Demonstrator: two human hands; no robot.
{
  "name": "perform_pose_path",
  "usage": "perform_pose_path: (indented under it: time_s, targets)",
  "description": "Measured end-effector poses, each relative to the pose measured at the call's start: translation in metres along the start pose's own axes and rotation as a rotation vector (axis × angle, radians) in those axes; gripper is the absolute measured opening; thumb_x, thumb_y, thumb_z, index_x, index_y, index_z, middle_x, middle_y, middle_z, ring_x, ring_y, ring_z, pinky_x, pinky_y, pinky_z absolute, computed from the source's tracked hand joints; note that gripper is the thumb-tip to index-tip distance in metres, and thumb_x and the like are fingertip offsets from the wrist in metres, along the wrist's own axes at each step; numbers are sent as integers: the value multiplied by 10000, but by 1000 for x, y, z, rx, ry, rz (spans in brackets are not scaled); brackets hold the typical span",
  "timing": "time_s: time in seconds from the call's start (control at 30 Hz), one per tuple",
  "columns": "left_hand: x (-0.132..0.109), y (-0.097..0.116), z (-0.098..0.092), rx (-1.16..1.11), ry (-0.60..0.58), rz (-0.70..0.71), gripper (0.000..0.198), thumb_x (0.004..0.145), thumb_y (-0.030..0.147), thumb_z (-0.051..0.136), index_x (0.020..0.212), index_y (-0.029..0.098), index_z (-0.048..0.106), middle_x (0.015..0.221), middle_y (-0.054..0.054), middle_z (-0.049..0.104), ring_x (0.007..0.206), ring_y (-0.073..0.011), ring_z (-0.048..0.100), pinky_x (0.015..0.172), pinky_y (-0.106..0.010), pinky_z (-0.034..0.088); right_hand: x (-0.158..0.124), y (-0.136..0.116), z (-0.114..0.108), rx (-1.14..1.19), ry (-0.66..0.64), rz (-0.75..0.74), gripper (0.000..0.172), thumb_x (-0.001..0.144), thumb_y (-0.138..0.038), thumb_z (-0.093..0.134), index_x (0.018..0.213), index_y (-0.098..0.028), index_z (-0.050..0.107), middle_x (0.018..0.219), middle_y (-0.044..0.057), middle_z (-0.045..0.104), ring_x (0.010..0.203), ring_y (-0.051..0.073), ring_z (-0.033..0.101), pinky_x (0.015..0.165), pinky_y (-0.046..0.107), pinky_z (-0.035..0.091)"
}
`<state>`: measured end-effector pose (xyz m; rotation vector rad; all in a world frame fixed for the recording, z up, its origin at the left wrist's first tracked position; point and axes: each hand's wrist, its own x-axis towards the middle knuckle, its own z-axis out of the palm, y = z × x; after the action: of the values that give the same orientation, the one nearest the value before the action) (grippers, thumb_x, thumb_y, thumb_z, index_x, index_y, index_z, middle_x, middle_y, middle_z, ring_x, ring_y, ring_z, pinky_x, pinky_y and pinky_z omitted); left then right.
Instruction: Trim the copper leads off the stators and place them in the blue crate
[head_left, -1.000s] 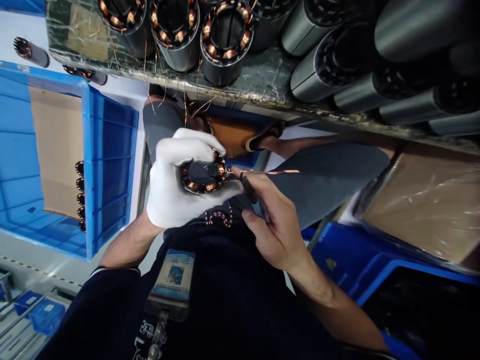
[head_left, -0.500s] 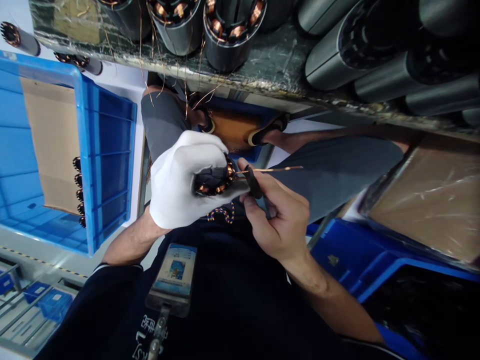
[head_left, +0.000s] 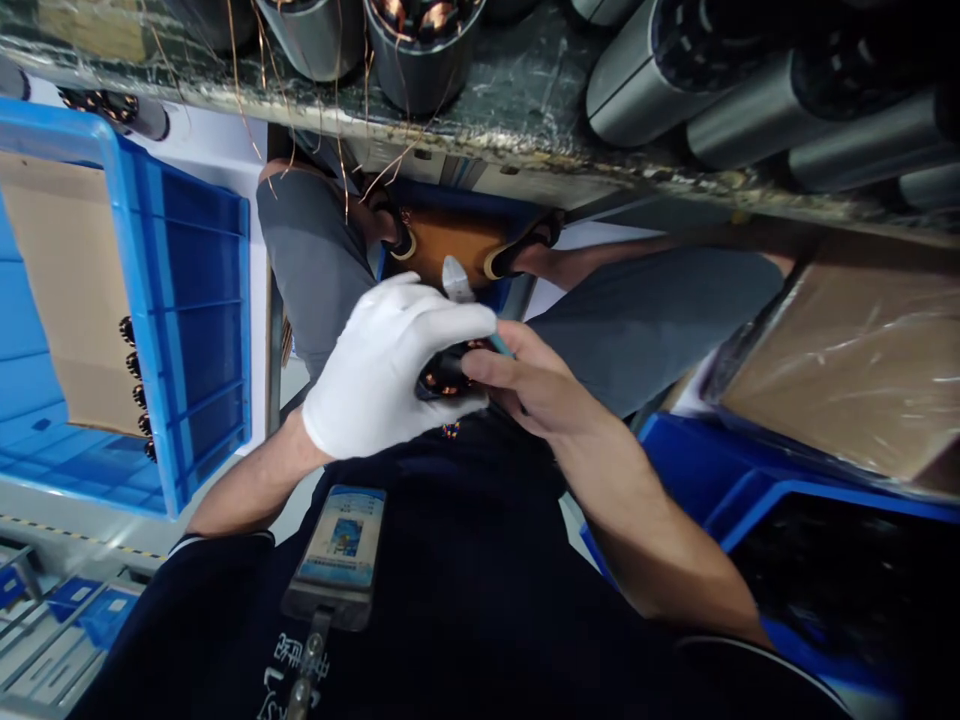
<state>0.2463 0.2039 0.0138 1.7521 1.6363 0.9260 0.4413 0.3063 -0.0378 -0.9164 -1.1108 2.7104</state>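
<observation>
My left hand (head_left: pixel 397 370), in a white glove, is wrapped round a dark motor stator (head_left: pixel 444 374) with copper windings at its end. My bare right hand (head_left: pixel 536 375) is closed at the stator's right side, its thumb over the stator's end. It also grips a pair of pliers; a short piece of teal handle (head_left: pixel 501 345) shows by the fingers. The silver jaws (head_left: pixel 456 279) stick out beyond the gloved fingers, pointing away from my body. The rest of the pliers and most of the stator are hidden by my hands.
A bench edge (head_left: pixel 510 140) runs across the top, bearing several dark metal cylinders (head_left: pixel 424 60) with loose copper wires (head_left: pixel 341 165) hanging over. At left stands a blue crate (head_left: pixel 191 330) with stators and cardboard. A plastic-wrapped carton (head_left: pixel 847 360) and another blue bin (head_left: pixel 697 480) are at right.
The copper wire that stuck out rightward from the stator no longer shows. My right hand has moved in against the stator, and the pliers' jaws now show beyond the glove. The view has shifted slightly.
</observation>
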Motion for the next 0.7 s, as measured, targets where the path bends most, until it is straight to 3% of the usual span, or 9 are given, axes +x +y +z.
perform_pose_path:
  time_s: [0.1,0.17,0.23,0.3,0.37,0.47,0.57,0.63,0.7]
  targets:
    - [-8,3,-12,46,199,-53,655,756,586,1018,1263,310,710,1321,-91,763,1237,-382,752,1122,-614,614,-8,-1,-9,-135,164,-151,655,732,-532,1096,1226,-272,754,835,-58,692,610,134,609,580,282,569]
    - [-14,1,-16,-93,224,-190,685,781,612,1003,1325,308,718,1352,-111,747,1264,-369,757,1099,-585,649,-14,-2,-13,-247,237,-278,714,713,-459,1117,1286,-307,719,944,-55,765,620,123,629,604,279,585]
    - [-12,-3,-12,-467,-16,-348,531,890,536,914,1329,296,735,1302,-97,797,1178,-321,815,1022,-515,703,-20,-6,-11,-313,221,-385,635,778,-364,1084,1282,-334,699,1176,-21,836,742,141,729,670,288,629]
    - [-5,-5,-2,-872,-289,-444,362,882,408,878,1197,260,779,1155,-61,853,1037,-296,856,899,-450,735,-25,-13,-3,-373,142,-479,551,837,-271,1040,1269,-347,706,1396,4,826,1069,223,828,887,371,702]
    - [6,-4,8,-1072,-400,-495,263,822,295,897,1058,229,802,1034,-37,863,944,-283,857,828,-414,733,-32,-24,6,-507,106,-562,498,866,-231,1013,1265,-345,737,1459,8,812,1338,292,785,1113,465,677]
    - [17,4,12,-1071,-298,-464,261,813,175,916,1039,221,794,1052,-16,860,933,-228,839,846,-355,716,-47,-44,11,-854,165,-633,459,938,-270,959,1346,-321,755,1493,47,781,1402,304,741,1200,488,634]
    - [20,10,4,-923,-188,-429,302,835,132,896,1084,226,754,1050,1,824,951,-193,819,867,-318,694,-67,-60,3,-1121,176,-630,523,1023,-246,822,1532,-294,711,1417,93,742,1264,267,749,1037,410,682]
    - [20,11,-2,-823,-193,-433,276,847,145,879,1072,223,740,1012,3,795,940,-194,812,852,-318,687,-79,-66,-4,-1233,126,-603,617,1042,-180,703,1643,-310,657,1362,98,703,1132,244,743,927,374,688]
    - [20,10,-5,-737,-206,-398,264,843,175,883,1061,217,740,1018,-9,783,940,-203,808,842,-325,682,-87,-70,-10,-1333,75,-585,720,1031,-145,638,1726,-331,590,1361,118,671,1121,274,729,928,415,688]
